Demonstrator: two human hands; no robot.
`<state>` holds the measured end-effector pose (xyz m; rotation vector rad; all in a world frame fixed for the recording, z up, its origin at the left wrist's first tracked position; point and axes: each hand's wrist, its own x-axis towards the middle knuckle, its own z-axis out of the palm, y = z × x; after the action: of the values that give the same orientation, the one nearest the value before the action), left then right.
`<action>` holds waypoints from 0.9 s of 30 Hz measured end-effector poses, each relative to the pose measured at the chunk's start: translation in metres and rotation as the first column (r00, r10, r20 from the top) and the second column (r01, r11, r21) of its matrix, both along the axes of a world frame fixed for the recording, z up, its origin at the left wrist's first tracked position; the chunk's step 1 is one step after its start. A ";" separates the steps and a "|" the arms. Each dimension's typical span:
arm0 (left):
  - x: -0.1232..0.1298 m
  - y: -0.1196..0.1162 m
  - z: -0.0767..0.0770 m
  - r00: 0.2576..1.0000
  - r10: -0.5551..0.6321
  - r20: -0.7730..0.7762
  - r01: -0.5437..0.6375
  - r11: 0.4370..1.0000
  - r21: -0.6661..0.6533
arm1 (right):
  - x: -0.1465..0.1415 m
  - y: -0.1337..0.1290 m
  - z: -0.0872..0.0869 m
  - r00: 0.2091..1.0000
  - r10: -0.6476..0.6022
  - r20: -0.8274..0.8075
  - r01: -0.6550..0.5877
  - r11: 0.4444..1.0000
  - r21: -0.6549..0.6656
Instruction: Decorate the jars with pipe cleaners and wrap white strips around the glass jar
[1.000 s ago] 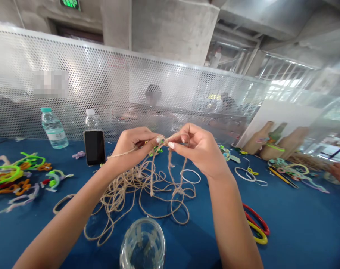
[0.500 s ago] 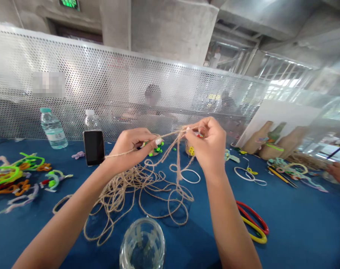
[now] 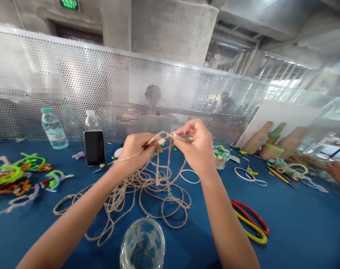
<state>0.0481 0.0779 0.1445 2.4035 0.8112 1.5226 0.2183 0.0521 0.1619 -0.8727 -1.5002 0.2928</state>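
Observation:
Brown twine (image 3: 116,198) lies in a loose, tangled heap on the blue table, and several strands rise from it to both hands. My left hand (image 3: 140,149) pinches a strand between thumb and fingers, with a tail running back over the wrist. Close beside it on the right, my right hand (image 3: 196,144) grips the twine where strands meet, and loops hang below its fingertips. A small loop arches between the two hands. An open glass jar (image 3: 142,246) stands at the near edge, below the heap.
A phone (image 3: 94,148) leans before a bottle; another water bottle (image 3: 54,130) stands left. Colourful pipe cleaners (image 3: 18,175) lie far left. Red-and-yellow handles (image 3: 252,224) are right, partly behind my forearm. A person's hand (image 3: 339,172) is at the right edge.
My right hand has moved left, closer to my left hand, which shifted slightly right. The taut strand between them is now a slack loop. A decorated item beside my right hand is uncovered.

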 end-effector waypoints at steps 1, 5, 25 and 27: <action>-0.001 0.000 0.001 1.000 0.010 0.000 -0.010 0.999 0.039 | 0.001 0.001 -0.001 0.998 -0.066 0.002 0.066 0.997 0.050; -0.007 0.001 0.004 0.998 0.043 0.049 -0.044 0.999 0.017 | 0.018 0.009 0.001 0.987 -0.147 -0.066 0.153 0.983 0.100; 0.010 -0.003 -0.007 0.999 -0.031 0.019 0.030 0.996 0.090 | 0.007 0.002 -0.003 0.938 -0.109 0.328 0.068 0.989 0.135; 0.010 -0.003 -0.008 0.999 -0.031 0.042 0.027 0.995 0.095 | 0.006 0.002 -0.003 0.941 -0.091 0.326 0.050 0.990 0.131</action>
<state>0.0579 0.0750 0.1364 2.4271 0.7075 1.6303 0.2239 0.0545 0.1586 -0.9077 -1.7728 -0.0013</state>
